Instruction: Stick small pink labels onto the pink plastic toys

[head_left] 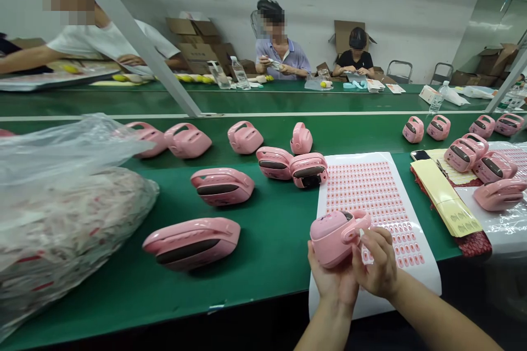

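Observation:
My left hand (334, 284) is closed around the underside of a pink handled device (329, 238), a rounded plastic case with a dark panel on top. Close against its handle, my right hand (379, 263) pinches a small whitish sticker (362, 235) between thumb and fingers. Part of the sticker is hidden by the fingertips. Beneath both hands lies a white sticker sheet (359, 181) printed with rows of small red-and-pink ovals. Its near end hangs over the table edge.
Several more pink devices (222, 186) stand on the green table (123, 296). A large clear plastic bag (74, 230) fills the left side. At right are yellow paper strips (447, 197), a phone (420, 156) and further pink devices (496, 167). Co-workers sit across the bench.

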`<state>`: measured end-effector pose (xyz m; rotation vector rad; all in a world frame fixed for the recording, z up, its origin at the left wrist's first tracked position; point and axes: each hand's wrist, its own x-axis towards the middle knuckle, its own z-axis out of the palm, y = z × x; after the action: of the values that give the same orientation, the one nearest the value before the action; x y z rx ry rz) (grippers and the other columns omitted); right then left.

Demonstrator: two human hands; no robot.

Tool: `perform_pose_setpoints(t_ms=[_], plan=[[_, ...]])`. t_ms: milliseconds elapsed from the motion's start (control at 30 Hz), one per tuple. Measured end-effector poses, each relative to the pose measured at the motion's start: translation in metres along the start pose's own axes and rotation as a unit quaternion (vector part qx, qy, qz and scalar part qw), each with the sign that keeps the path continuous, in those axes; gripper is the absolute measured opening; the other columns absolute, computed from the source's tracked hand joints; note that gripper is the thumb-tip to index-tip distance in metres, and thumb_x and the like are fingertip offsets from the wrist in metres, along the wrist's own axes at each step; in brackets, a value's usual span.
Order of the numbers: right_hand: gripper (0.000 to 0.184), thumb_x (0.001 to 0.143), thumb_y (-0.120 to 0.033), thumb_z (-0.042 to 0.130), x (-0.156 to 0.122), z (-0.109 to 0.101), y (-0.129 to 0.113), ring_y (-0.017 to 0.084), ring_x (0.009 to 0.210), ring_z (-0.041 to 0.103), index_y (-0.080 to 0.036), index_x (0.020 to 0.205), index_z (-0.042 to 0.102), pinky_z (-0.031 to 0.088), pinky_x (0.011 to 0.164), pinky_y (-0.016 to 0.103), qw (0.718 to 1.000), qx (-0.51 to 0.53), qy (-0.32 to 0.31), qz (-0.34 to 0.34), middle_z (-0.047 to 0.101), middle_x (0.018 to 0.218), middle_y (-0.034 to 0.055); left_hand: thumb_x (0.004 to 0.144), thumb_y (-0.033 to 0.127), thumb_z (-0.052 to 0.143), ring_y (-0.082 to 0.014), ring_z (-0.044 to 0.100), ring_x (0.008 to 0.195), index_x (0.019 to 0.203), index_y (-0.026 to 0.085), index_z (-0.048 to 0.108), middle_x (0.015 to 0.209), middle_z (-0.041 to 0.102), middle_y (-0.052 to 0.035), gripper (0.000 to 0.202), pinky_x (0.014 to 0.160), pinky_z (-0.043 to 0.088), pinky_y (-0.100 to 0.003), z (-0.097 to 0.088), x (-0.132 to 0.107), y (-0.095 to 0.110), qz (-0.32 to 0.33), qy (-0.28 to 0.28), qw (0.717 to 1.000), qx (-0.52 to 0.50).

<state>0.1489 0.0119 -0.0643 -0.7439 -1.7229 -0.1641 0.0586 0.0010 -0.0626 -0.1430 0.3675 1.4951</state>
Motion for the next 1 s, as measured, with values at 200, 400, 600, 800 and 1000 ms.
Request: perform_pose_setpoints(t_ms=[200, 400, 600, 800, 1000], plan=[[0.06, 0.086, -0.018, 0.053, 0.009, -0.007, 0.008, 0.027, 0.11, 0.059, -0.023, 0.139, 0.025, 0.05, 0.088, 0.05, 0.994, 0.026, -0.039, 0.1, 0.058, 0.12, 0.014, 0.088, 0.035, 0.039, -0.0231, 0.068, 0.075, 0.123, 0.014, 0.055, 0.092, 0.07, -0.0141, 0.045, 0.063, 0.057, -0.031, 0.014, -0.005, -0.001, 0.026, 0.071, 0.995, -0.058], [0.055, 0.092, -0.03, 0.044, 0.002, -0.004, 0.014, 0.026, 0.117, 0.056, -0.023, 0.141, 0.019, 0.049, 0.094, 0.048, 0.948, 0.143, -0.095, 0.268, 0.046, 0.131, 0.0169, 0.086, 0.038, 0.042, -0.0252, 0.069, 0.074, 0.108, 0.018, 0.064, 0.088, 0.072, -0.0116, 0.038, 0.063, 0.057, -0.036, 0.012, -0.008, 0.002, 0.02, 0.065, 0.997, -0.04], [0.051, 0.093, -0.02, 0.042, -0.059, -0.053, 0.029, 0.022, 0.088, 0.068, -0.026, 0.141, 0.025, 0.056, 0.077, 0.04, 0.958, 0.059, -0.156, 0.235, 0.062, 0.106, 0.0111, 0.077, 0.041, 0.056, -0.0266, 0.068, 0.069, 0.105, 0.026, 0.064, 0.086, 0.073, -0.0044, 0.033, 0.047, 0.054, -0.034, -0.02, -0.003, 0.034, 0.117, 0.067, 0.99, 0.051], [0.057, 0.092, -0.007, 0.037, -0.106, -0.07, 0.023, 0.022, 0.074, 0.068, -0.022, 0.144, 0.021, 0.054, 0.068, 0.039, 0.974, -0.049, -0.212, 0.066, 0.068, 0.088, 0.009, 0.075, 0.046, 0.058, -0.0223, 0.065, 0.074, 0.103, 0.027, 0.066, 0.084, 0.072, -0.0012, 0.035, 0.054, 0.054, -0.03, -0.028, -0.001, 0.027, 0.196, 0.128, 0.965, 0.119], [0.041, 0.092, -0.019, 0.044, -0.087, -0.065, 0.018, 0.016, 0.066, 0.064, -0.028, 0.131, 0.037, 0.056, 0.062, 0.032, 0.95, 0.082, -0.158, 0.258, 0.06, 0.085, 0.0039, 0.055, 0.063, 0.071, -0.0272, 0.065, 0.081, 0.11, 0.025, 0.063, 0.092, 0.07, -0.0046, 0.067, 0.056, 0.056, -0.033, -0.031, -0.001, 0.028, 0.22, 0.11, 0.932, 0.267]])
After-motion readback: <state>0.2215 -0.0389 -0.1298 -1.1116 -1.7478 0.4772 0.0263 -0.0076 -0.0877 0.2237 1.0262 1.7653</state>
